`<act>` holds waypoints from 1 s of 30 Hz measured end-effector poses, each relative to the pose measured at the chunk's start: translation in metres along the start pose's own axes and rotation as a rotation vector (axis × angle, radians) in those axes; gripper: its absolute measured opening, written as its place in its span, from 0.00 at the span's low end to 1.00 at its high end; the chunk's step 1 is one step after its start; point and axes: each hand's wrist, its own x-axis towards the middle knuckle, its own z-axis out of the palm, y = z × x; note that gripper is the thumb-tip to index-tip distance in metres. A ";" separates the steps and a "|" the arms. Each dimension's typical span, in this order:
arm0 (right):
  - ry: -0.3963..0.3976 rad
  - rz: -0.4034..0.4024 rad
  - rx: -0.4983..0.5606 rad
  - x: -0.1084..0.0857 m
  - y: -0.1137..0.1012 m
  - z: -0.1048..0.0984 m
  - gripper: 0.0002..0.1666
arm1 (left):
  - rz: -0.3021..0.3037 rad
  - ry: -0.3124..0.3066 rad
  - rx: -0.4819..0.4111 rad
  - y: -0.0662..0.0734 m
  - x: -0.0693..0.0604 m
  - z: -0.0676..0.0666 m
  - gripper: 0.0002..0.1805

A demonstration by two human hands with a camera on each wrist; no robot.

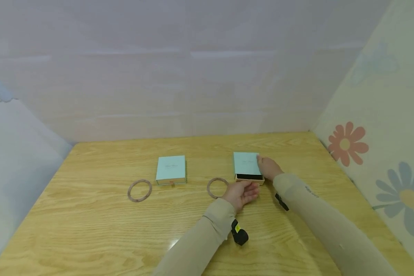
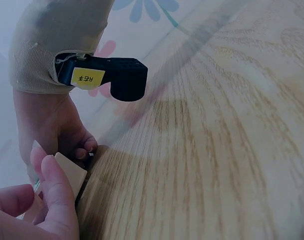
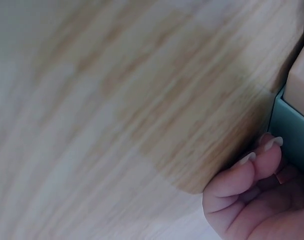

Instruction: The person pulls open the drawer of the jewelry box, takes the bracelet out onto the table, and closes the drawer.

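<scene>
A pale turquoise drawer-style gift box (image 1: 246, 164) lies at the right of the table, its cream drawer (image 1: 245, 181) slid partly out toward me, showing a dark inside. My right hand (image 1: 270, 168) grips the sleeve from its right side, thumb near the top edge; in the right wrist view, curled fingers (image 3: 246, 175) press near the turquoise wall (image 3: 291, 130). At the drawer's front, my left hand (image 1: 239, 194) pinches the drawer, with thumb and fingers around its front edge in the left wrist view. A ring-shaped bangle (image 1: 212, 186) lies just left of that hand, partly hidden by it.
A second turquoise gift box (image 1: 171, 168), closed with a small tab in front, sits left of centre. Another bangle (image 1: 130, 193) lies to its lower left. The wooden table (image 1: 89, 230) meets a back wall and patterned side panels.
</scene>
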 end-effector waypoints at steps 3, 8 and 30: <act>-0.003 0.000 -0.007 0.000 0.001 0.004 0.41 | -0.004 0.019 0.010 -0.002 0.001 -0.002 0.10; 0.006 -0.018 -0.016 0.003 0.009 0.008 0.42 | -0.010 0.040 0.037 -0.005 0.003 -0.001 0.10; 0.010 -0.019 -0.038 0.003 0.003 0.001 0.41 | -0.044 0.026 -0.070 0.005 0.008 0.005 0.12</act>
